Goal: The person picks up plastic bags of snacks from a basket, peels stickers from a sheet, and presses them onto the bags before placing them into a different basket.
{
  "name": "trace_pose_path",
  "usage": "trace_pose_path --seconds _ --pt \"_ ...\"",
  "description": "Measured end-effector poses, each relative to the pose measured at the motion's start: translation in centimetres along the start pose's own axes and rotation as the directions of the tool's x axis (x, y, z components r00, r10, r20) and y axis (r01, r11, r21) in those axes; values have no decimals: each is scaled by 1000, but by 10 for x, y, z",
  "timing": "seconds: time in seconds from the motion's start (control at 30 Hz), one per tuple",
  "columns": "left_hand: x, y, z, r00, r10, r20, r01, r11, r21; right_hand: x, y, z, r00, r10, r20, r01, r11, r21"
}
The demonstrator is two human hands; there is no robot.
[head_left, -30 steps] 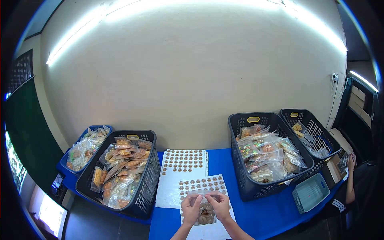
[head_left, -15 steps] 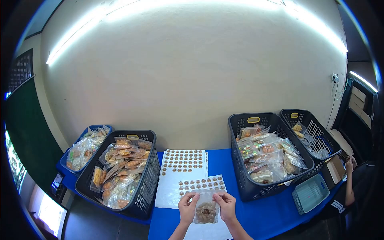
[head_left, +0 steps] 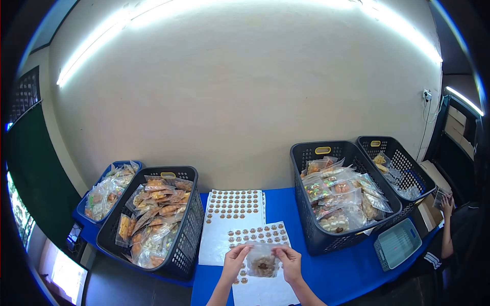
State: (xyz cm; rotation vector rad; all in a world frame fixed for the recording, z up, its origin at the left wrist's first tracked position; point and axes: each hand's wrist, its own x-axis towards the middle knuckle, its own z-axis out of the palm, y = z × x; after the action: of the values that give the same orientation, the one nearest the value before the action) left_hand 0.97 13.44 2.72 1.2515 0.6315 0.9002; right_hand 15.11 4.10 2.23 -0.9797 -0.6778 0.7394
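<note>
My left hand [head_left: 235, 258] and right hand [head_left: 290, 261] pinch the clear bag [head_left: 263, 261] by its top corners, between them, over the sticker sheet [head_left: 264, 292].

Glaring tube lights [head_left: 403, 29], bright wall [head_left: 245, 97], curved dark edges

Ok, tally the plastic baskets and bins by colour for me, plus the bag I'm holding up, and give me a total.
Black baskets: 3
Blue basket: 1
Grey-green bin: 1
Held plastic bag: 1
Total: 6
</note>
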Motion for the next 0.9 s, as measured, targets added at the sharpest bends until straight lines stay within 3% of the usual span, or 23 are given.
trace_pose_path --seconds 0.1,0.13,0.23,0.33,0.37,0.43,0.47,0.5,0.6,0.73,0.8,0.9 --pt "-8 -10 8 982 172 -73 -158 973 167 3 -3 -3 985 -100 -142 87 992 -93" --pt "-9 -10 12 980 198 28 -199 956 217 4 -5 -3 975 -122 -185 101 988 -118" --pt "-14 -1 25 912 293 286 -378 871 313 -13 -18 21 960 -274 -50 260 945 -197" --pt "-12 0 26 913 234 333 -338 892 301 -26 -15 29 932 -336 132 361 877 -316" --pt "-12 3 30 940 238 245 -288 937 197 -25 -17 25 918 -330 220 391 844 -366" --pt "-13 11 33 980 142 136 -159 980 122 -20 -14 13 921 -309 236 386 808 -446" --pt "-14 12 35 993 88 84 -95 992 79 -19 -13 10 923 -297 243 381 787 -485" --pt "-14 12 37 995 97 34 -98 994 51 -19 -14 11 956 -269 114 292 865 -408" --pt "-17 14 35 996 18 88 -23 998 59 -12 -12 7 991 -128 -45 119 978 -169" --pt "-14 6 24 981 -64 182 46 994 101 -6 -18 -7 961 152 231 -138 987 -78" --pt "-14 9 23 971 -107 213 92 992 81 -8 -21 -1 969 147 197 -153 988 18" --pt "-20 18 34 991 -50 126 44 998 53 -8 -8 -1 986 116 121 -121 992 38"
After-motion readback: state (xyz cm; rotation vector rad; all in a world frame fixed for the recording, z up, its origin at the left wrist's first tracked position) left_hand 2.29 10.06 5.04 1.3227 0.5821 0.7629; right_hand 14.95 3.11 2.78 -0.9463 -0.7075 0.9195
